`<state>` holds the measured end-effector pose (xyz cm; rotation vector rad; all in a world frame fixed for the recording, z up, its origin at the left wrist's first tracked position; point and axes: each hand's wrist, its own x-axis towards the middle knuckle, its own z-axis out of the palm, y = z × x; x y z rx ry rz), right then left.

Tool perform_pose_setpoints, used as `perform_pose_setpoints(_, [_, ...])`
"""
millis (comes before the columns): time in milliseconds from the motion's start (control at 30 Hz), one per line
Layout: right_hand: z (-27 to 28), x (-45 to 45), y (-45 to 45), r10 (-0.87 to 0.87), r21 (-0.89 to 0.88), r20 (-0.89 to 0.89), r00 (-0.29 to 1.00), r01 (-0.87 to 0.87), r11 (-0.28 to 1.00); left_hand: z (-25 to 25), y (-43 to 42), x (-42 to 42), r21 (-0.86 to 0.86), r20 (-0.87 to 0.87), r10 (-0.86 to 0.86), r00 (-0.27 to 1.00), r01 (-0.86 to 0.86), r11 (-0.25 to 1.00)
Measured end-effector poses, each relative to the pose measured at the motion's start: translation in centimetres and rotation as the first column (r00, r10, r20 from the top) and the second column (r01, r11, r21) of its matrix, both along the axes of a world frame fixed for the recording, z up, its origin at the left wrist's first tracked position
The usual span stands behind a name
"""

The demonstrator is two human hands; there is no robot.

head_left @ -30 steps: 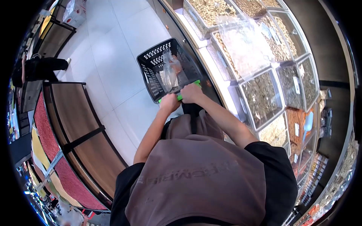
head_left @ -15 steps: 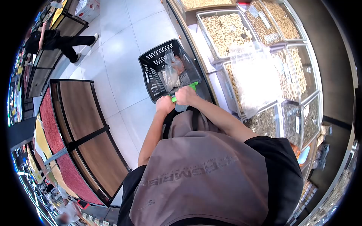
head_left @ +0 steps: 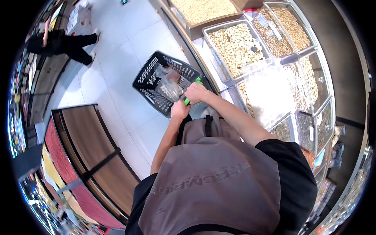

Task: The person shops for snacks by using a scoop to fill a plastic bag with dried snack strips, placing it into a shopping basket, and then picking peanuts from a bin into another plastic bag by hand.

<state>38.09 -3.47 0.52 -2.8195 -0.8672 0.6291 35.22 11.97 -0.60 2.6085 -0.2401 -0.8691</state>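
A black perforated shopping basket (head_left: 143,79) is in front of me in the head view, with clear plastic bags inside. One bag (head_left: 171,89) has pale contents, and beside it lies a reddish-brown item (head_left: 172,76) in clear plastic. My left hand (head_left: 180,110) is closed round the basket's green handle (head_left: 187,101). Close beside it, my right hand (head_left: 196,93) grips the same handle nearer the bins. The fingers are wrapped over the handle, so most of its middle is hidden.
Clear bins of nuts in shells (head_left: 237,45) line the right, with a bright plastic bag (head_left: 270,90) over some. A wooden display stand (head_left: 84,137) is at left. Beyond it a person in black (head_left: 64,45) stands near a white box (head_left: 79,18). Pale floor tiles (head_left: 117,78) run between.
The basket has turned and shifted left in view, with both hands still on its handle. The display stand sits lower in view, and the person in black appears with legs differently placed.
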Motion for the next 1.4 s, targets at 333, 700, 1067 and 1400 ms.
perform_pose_setpoints(333, [-1.2, 4.9, 3.9, -0.661, 0.306, 0.377, 0.649, 0.586, 0.75, -2.9, -0.1, 13.4, -0.091, -0.033, -0.099, 0.995, 0.096, 0.991])
perform_pose_setpoints(700, [2.2, 7.3, 5.6, -0.827, 0.449, -0.254, 0.501, 0.819, 0.358, -3.7, -3.7, 25.5, -0.389, -0.523, 0.17, 0.835, -0.411, 0.824])
perform_pose_setpoints(1067, [1.8, 8.1, -0.4, -0.772, 0.412, -0.341, 0.537, 0.823, 0.391, -4.8, -6.5, 28.4, -0.465, -0.211, 0.256, 0.943, -0.327, 0.823])
perform_pose_setpoints(1400, [6.1, -1.4, -11.8, -0.935, 0.72, 0.221, 0.276, 0.601, 0.347, 1.9, -12.6, 26.7, -0.325, 0.57, -0.012, 0.822, 0.238, 0.915])
